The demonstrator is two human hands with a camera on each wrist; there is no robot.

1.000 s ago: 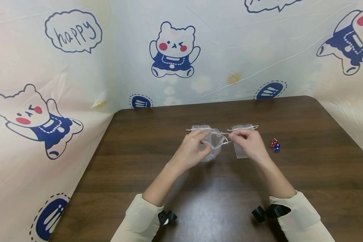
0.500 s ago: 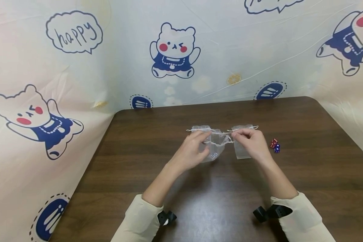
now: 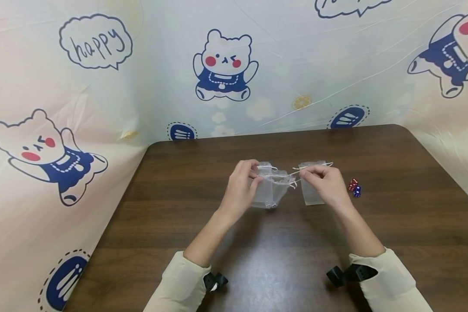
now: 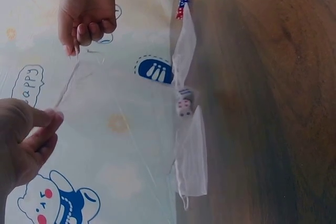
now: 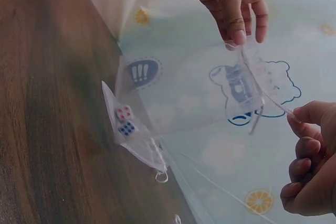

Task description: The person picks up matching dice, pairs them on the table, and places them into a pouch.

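Observation:
A sheer white drawstring bag (image 3: 271,190) hangs between my hands. Through its mesh, white dice (image 5: 125,120) with red and blue pips show at the bottom. My left hand (image 3: 239,184) pinches the bag's mouth edge between thumb and fingers. At the other side my right hand (image 3: 326,182) pinches the thin white drawstring (image 5: 273,102), its other fingers curled in. A second sheer bag (image 4: 193,163) lies flat on the table behind the held one, partly hidden by it. A third flat bag (image 3: 311,195) lies under the right hand, partly covered in the head view.
Red dice (image 3: 352,184) and blue dice (image 3: 357,191) sit close together right of the right hand. The brown wooden table (image 3: 171,208) ends at a printed cloth backdrop (image 3: 281,65). Black wrist cameras (image 3: 215,281) are strapped over both sleeves.
The left hand has moved slightly left and closed its thumb and fingers on the bag's mouth. The held bag has shifted left and looks flatter. The right hand has moved slightly right.

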